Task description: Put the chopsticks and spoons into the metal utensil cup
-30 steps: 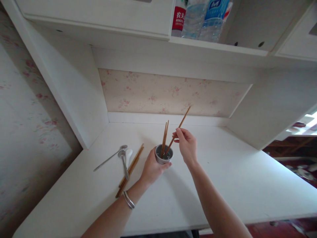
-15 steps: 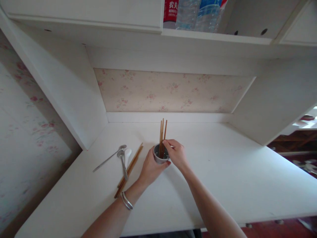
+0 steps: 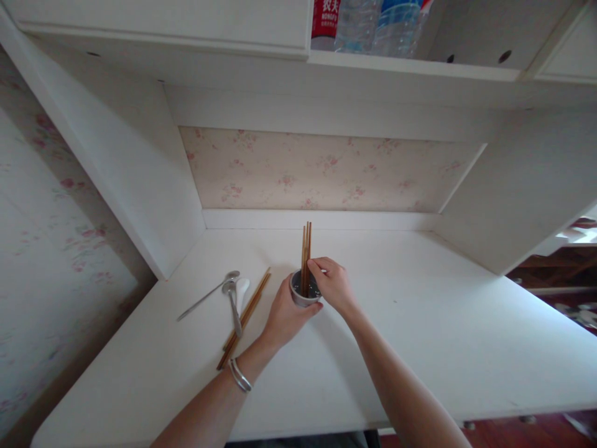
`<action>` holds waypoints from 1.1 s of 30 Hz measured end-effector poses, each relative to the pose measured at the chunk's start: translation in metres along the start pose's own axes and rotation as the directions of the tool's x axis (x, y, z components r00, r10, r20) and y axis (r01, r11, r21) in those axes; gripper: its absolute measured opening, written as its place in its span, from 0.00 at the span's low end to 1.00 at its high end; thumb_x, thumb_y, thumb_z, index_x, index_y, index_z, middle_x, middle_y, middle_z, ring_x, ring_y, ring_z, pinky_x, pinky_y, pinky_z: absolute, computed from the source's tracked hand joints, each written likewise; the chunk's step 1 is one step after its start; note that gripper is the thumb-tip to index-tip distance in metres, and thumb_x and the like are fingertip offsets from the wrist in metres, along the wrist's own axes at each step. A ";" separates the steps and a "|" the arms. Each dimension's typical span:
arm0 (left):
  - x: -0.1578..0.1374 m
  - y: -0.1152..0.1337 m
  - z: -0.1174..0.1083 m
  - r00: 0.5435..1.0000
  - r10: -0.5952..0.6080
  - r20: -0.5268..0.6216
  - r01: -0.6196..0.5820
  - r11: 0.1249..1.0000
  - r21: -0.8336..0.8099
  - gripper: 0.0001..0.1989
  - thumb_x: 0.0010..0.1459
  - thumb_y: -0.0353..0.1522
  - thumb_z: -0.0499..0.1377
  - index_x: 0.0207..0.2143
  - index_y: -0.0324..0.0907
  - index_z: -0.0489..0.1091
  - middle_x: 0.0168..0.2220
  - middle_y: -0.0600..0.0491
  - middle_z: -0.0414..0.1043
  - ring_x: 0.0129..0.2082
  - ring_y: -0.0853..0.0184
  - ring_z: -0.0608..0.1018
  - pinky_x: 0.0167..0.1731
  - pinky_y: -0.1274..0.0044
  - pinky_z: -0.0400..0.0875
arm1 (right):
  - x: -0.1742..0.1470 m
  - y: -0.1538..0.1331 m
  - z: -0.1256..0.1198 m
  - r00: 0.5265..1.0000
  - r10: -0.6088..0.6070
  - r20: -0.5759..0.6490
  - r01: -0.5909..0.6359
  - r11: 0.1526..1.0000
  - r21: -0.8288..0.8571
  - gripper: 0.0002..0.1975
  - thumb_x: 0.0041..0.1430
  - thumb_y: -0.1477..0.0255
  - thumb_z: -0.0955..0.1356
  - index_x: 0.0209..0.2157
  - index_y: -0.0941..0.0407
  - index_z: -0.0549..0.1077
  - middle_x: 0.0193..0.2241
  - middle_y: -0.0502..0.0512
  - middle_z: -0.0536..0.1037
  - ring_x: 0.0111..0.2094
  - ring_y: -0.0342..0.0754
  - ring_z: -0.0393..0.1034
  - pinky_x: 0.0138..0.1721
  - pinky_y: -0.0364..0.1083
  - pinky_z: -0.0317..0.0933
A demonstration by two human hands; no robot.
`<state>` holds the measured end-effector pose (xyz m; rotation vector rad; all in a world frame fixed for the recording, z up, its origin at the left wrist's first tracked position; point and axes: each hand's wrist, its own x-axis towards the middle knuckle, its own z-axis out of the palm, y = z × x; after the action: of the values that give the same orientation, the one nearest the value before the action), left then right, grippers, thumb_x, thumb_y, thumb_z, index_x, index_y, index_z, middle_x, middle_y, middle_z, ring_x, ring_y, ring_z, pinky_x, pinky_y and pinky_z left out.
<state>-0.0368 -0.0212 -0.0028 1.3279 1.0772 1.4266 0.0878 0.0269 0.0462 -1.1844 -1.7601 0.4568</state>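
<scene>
My left hand wraps round a grey metal cup on the white desk. Several wooden chopsticks stand upright in the cup, close together. With fingers pinched, my right hand grips one chopstick at the right of the bunch, above the rim. To the left of the cup more chopsticks lie slantwise on the desk. A metal spoon rests partly across them. Beside it are a white spoon and a long-handled metal spoon.
The white desk spreads to the right and ends at a front edge near me. Side panels and a flowered back wall enclose it. Overhead, a shelf holds plastic bottles.
The chopstick in my right hand has tilted left, so the chopsticks' tops are closer together. The left hand still holds the cup. The view has shifted slightly.
</scene>
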 end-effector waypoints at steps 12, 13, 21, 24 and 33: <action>0.000 0.002 0.002 0.999 0.046 -0.005 -0.045 0.997 0.057 0.34 0.39 0.29 0.69 0.51 0.42 0.63 0.47 0.46 0.71 0.49 0.57 0.71 0.51 0.64 0.63 | 0.003 0.003 0.000 0.999 0.000 0.040 0.002 0.999 -0.051 0.14 0.62 0.65 0.62 0.32 0.52 0.77 0.33 0.52 0.79 0.36 0.46 0.72 0.40 0.44 0.62; 0.000 0.002 0.001 0.999 0.049 -0.003 -0.049 0.997 0.063 0.34 0.39 0.29 0.69 0.51 0.42 0.63 0.47 0.47 0.71 0.49 0.58 0.72 0.51 0.64 0.63 | 0.003 0.003 0.000 0.999 0.008 0.046 -0.006 0.999 -0.047 0.14 0.62 0.65 0.62 0.32 0.52 0.77 0.34 0.51 0.79 0.36 0.46 0.72 0.40 0.45 0.62; 0.002 0.004 -0.004 0.996 0.060 0.073 -0.066 0.994 0.086 0.33 0.42 0.29 0.68 0.52 0.42 0.63 0.50 0.46 0.70 0.50 0.59 0.71 0.53 0.65 0.61 | -0.002 0.007 0.002 0.989 0.121 0.089 -0.129 0.988 0.090 0.15 0.61 0.60 0.62 0.39 0.51 0.77 0.38 0.51 0.79 0.39 0.47 0.73 0.43 0.46 0.64; 0.003 0.005 -0.006 0.991 0.039 0.128 -0.044 0.998 0.035 0.34 0.42 0.30 0.68 0.53 0.42 0.63 0.51 0.46 0.69 0.51 0.58 0.71 0.54 0.64 0.61 | -0.010 0.011 -0.001 0.975 0.173 0.136 -0.201 0.951 0.234 0.18 0.61 0.57 0.61 0.45 0.50 0.74 0.44 0.51 0.77 0.45 0.49 0.71 0.49 0.48 0.62; 0.004 0.010 -0.011 0.957 0.032 0.287 -0.025 0.999 -0.028 0.31 0.46 0.32 0.67 0.53 0.42 0.64 0.52 0.45 0.69 0.51 0.58 0.71 0.53 0.65 0.63 | -0.044 0.024 -0.013 0.914 0.099 0.393 -0.308 0.801 0.514 0.32 0.56 0.59 0.67 0.60 0.50 0.56 0.57 0.55 0.66 0.57 0.52 0.61 0.57 0.54 0.56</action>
<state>-0.0483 -0.0199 0.0071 1.4849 0.8482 1.2161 0.1157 -0.0025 0.0135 -0.8903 -1.6038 1.3015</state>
